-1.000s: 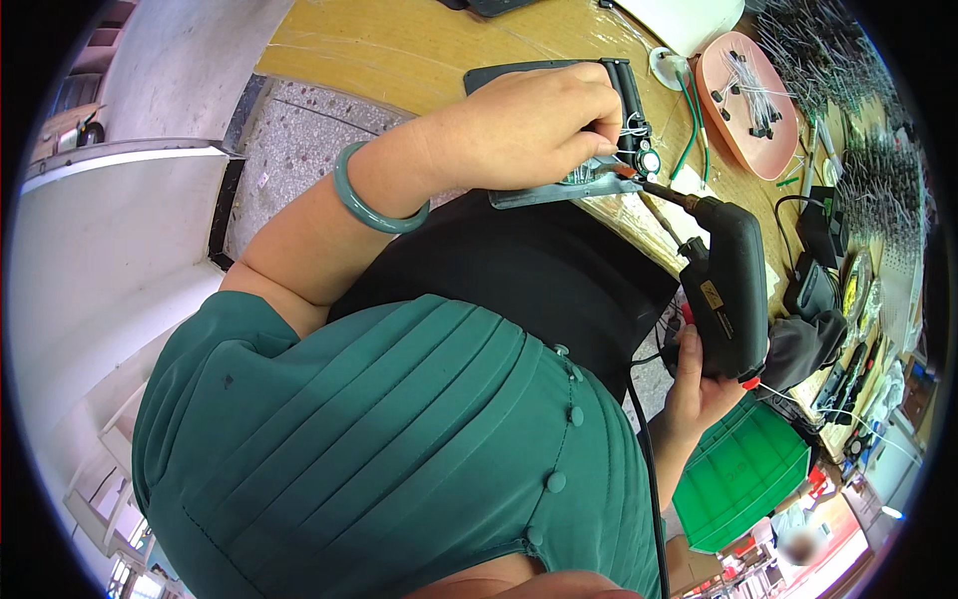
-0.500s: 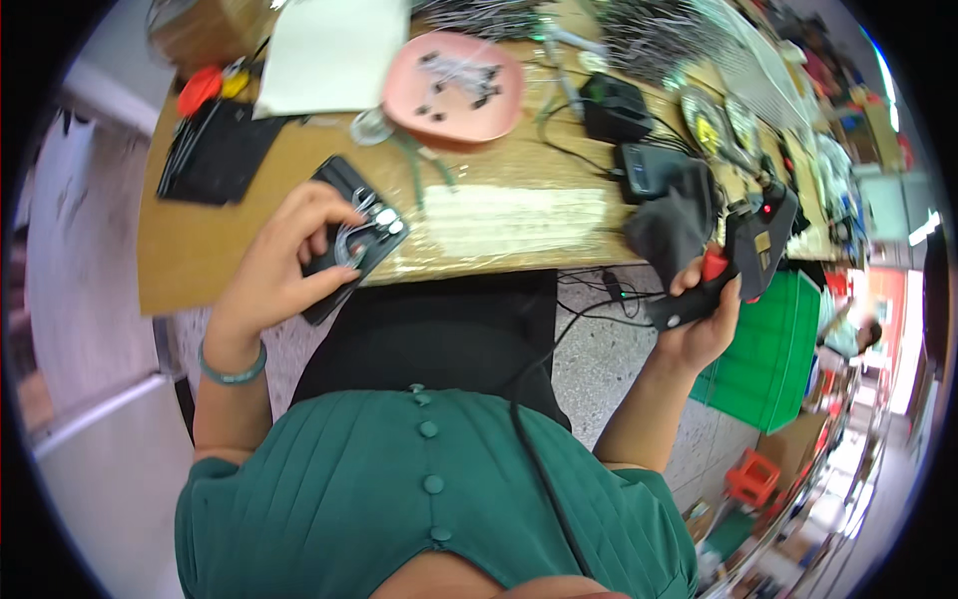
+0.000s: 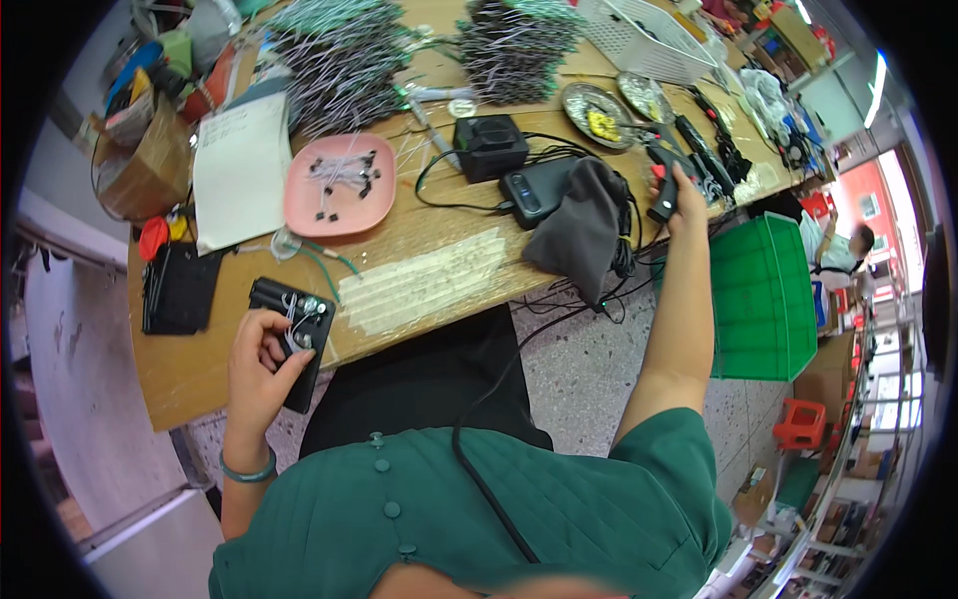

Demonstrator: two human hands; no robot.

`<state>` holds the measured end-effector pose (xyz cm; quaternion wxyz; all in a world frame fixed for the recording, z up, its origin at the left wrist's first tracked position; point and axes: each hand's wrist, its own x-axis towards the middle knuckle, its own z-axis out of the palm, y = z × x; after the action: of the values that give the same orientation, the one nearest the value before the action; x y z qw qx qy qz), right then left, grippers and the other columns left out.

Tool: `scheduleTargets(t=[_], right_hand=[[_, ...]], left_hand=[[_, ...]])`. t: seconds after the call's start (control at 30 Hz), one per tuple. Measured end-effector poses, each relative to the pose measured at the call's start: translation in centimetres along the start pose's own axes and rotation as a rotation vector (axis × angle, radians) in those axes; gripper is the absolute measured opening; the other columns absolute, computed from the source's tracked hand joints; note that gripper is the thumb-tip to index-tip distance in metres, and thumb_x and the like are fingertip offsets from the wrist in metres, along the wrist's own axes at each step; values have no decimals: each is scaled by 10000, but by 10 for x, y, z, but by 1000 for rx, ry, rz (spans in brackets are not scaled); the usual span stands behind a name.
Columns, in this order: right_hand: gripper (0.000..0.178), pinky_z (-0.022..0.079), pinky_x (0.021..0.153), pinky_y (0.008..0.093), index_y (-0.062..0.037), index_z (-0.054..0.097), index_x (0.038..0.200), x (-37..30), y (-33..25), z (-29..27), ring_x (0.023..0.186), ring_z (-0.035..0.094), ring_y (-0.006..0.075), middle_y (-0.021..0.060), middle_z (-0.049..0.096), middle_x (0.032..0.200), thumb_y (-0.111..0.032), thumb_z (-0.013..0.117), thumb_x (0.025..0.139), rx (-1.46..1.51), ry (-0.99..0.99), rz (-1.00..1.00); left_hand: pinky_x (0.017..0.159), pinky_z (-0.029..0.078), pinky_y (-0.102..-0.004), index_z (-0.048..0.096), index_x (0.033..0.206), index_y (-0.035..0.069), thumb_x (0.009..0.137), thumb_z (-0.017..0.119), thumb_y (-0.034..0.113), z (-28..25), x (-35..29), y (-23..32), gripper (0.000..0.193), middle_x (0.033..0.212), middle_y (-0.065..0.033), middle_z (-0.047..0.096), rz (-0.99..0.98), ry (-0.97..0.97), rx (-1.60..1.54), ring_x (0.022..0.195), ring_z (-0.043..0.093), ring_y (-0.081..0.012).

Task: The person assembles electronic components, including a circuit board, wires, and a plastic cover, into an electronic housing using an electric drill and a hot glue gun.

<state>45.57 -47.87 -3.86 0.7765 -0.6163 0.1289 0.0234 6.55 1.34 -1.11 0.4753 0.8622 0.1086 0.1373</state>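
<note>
Black panel [image 3: 303, 386] lies partly under the left hand [image 3: 261, 367], extending rightward.

Own hands x2: L hand [image 3: 261, 361], R hand [image 3: 689, 205]. Blk rect. casing [image 3: 302, 391] x1. Blk trigger tool [image 3: 661, 207] x1. Pink tray [image 3: 299, 200] x1. Rnd metal dishes [image 3: 576, 105] x2. Wire piles [image 3: 334, 65] x2. Wht perf. basket [image 3: 639, 42] x1. Grn bin [image 3: 758, 309] x1. Bangle [image 3: 247, 470] x1. Shirt btns [image 3: 391, 510], vis., x4.

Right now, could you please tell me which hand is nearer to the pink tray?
Left: the left hand is on the person's side of the tray, slightly to its left; the right hand is far to its right, past the grey pouch.
</note>
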Motion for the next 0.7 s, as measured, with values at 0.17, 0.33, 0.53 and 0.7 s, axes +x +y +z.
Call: scheduleTargets(t=[0.17,0.33,0.53,0.7], right_hand=[[473,500,512,306,23,679,900,27,3,-16,596,645,210,106,661,721,-448,662,859,-705,283,-204],[472,504,625,299,-13,726,874,0,-8,-37,654,661,181,79,675,747,-474,630,857,-999,344,-399],[198,501,539,242,-3,659,1011,23,-18,-144,650,618,145,80,662,825,-126,670,856,-64,742,-577],[211,495,532,249,-8,650,1068,80,31,-239,675,619,159,99,657,881,-33,600,864,-10,881,-359]], left_hand=[[561,305,-202,617,938,23,684,711,4,-2,2,4,271,885,-5,467,-13,-76,87,650,373,-73],[587,312,-201,605,937,6,686,707,-1,-5,11,11,271,894,-12,457,-110,-174,63,663,366,-73],[554,298,-188,493,783,45,678,735,-18,-10,24,13,272,846,13,387,-191,-286,83,629,344,-45],[544,313,-182,429,740,78,666,763,-14,-12,26,11,354,826,25,379,-252,-293,16,631,361,-31]])
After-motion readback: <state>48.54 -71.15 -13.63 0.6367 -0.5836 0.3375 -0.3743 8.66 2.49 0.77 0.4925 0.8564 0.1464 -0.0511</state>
